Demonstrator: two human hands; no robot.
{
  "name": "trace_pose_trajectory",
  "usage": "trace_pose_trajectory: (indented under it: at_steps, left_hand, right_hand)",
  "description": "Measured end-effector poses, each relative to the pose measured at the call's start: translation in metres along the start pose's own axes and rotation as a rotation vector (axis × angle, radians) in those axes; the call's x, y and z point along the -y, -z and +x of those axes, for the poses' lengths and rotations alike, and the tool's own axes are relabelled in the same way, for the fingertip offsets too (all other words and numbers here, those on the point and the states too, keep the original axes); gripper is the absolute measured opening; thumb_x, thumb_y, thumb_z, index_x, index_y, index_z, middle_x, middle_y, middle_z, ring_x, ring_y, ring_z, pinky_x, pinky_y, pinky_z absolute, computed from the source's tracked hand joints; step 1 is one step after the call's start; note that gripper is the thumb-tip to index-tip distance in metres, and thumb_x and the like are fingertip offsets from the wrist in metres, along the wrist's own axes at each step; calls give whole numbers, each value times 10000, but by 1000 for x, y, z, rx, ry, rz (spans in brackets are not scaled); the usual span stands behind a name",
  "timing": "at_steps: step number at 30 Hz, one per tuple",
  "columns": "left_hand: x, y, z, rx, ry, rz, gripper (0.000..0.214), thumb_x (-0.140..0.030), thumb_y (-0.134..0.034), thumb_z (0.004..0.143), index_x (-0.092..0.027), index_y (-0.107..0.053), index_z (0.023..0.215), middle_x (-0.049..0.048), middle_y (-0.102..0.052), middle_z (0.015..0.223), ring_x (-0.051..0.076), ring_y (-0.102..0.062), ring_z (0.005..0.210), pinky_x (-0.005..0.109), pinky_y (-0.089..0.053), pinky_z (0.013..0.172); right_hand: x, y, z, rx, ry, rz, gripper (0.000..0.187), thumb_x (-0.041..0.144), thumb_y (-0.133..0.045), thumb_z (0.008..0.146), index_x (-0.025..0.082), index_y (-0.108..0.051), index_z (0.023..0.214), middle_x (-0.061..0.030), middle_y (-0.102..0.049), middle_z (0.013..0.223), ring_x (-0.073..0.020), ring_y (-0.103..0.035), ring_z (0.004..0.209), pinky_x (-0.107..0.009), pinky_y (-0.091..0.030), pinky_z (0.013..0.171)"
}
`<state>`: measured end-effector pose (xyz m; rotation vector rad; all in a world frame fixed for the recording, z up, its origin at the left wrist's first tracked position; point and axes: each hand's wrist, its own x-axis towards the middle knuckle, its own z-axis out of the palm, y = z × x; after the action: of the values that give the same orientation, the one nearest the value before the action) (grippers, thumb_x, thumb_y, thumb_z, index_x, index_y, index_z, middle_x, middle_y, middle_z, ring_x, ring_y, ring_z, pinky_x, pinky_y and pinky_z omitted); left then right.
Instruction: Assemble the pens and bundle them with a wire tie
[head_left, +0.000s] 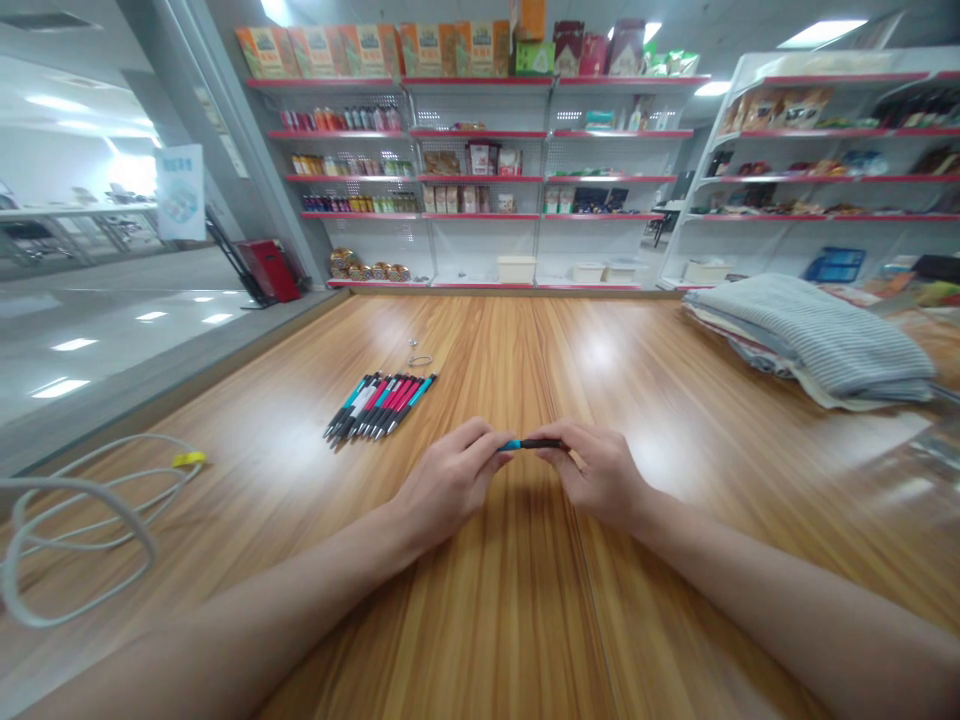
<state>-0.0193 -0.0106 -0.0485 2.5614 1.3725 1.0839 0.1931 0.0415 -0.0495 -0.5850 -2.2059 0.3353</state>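
One blue-and-black pen [531, 443] is held crosswise over the desk [495, 610], between two hands. The left hand [456, 468] pinches its blue part, fingers curled nearly closed; the right hand [600, 470] pinches the black part likewise. Beyond the left hand lies one row of pens [382, 400], roughly ten, packed too tightly to count exactly.

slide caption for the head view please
Left hand and right hand hold a blue-and-black pen over a wooden table, near a row of pens.
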Motion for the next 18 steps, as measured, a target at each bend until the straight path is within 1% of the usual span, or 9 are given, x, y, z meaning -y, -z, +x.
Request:
trace_pose_trajectory:
  at_steps: [3,5,7,10,11,13,15,16,18]
  left_hand:
    - [-1,0,1,8,-25,65,233,-181,-438,940,-177,-594,1114,68,-574,915,160,-548,828,296,-468,746]
    - [-1,1,1,0,-59,151,202,-173,-454,931,-171,-615,1055,68,-585,912,173,-542,836,324,-462,763]
    - [-3,4,1,-18,-120,244,195,-145,-451,925,-156,-616,1028,76,-596,927,187,-540,857,347,-459,781]
    - [-7,10,3,-16,-251,362,221,-110,-416,926,-133,-605,1038,98,-605,948,208,-539,900,362,-468,792]
    - [-9,12,3,-9,-287,390,228,-110,-405,930,-127,-601,1046,104,-605,947,213,-540,909,363,-473,789]
    - [-12,15,4,1,-325,427,236,-120,-386,941,-118,-595,1050,112,-604,937,213,-543,910,358,-483,776]
    - [-15,17,5,0,-333,453,236,-125,-377,946,-113,-596,1034,113,-602,925,209,-548,899,351,-490,761]
    - [-16,18,6,2,-334,466,233,-126,-378,947,-112,-599,1018,112,-601,915,208,-550,893,347,-493,753]
    - [-18,19,7,20,-345,489,222,-129,-389,945,-106,-606,985,108,-600,882,209,-552,872,344,-496,739]
  right_hand:
    - [-1,0,-1,60,-9,-113,142,259,-507,921,182,-626,934,-36,-645,747,-145,-577,642,-272,-446,610]
    - [-1,-1,-1,83,-15,-163,160,288,-517,918,170,-624,931,-45,-643,764,-144,-560,638,-276,-430,619]
    - [-2,-2,-1,91,-26,-195,178,303,-508,923,165,-619,906,-52,-639,775,-149,-557,659,-281,-421,637]
    - [-1,-4,-1,129,-67,-231,282,309,-447,950,178,-591,746,-26,-570,630,-145,-519,594,-280,-387,594]
    - [0,-5,-1,131,-82,-214,264,312,-453,947,180,-591,765,-22,-563,626,-144,-514,586,-278,-386,589]
    - [2,-5,-2,118,-92,-138,147,306,-516,913,179,-588,919,-29,-600,715,-146,-537,627,-275,-407,614]
    - [4,-5,-1,107,-80,-69,181,271,-566,875,181,-554,1032,-43,-627,820,-153,-562,691,-274,-429,648]
    - [4,-4,-1,109,-74,-55,173,249,-561,874,183,-551,1033,-48,-631,843,-155,-568,710,-275,-434,661]
    - [5,-4,-1,121,-68,-64,89,219,-496,907,186,-572,941,-48,-627,810,-156,-567,711,-280,-432,665]
